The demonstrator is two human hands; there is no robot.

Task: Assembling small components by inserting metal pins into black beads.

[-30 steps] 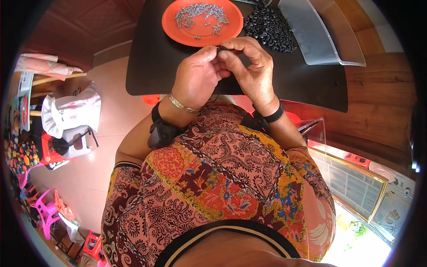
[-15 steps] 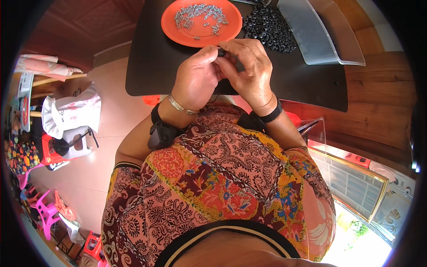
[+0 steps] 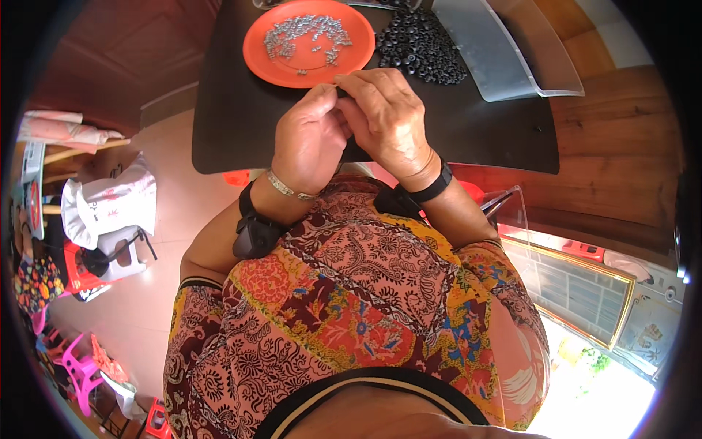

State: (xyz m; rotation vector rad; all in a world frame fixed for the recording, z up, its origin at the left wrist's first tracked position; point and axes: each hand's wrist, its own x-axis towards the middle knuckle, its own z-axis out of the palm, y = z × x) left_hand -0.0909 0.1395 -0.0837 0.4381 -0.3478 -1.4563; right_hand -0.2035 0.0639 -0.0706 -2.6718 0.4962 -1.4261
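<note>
Well, my left hand (image 3: 306,143) and right hand (image 3: 393,121) meet half-curled, any held thing hidden, orange plate (image 3: 257,64) just beyond

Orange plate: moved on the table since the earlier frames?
No. Against the black table and the black parts pile, the orange plate shows no clear shift; the whole view moved.
</note>
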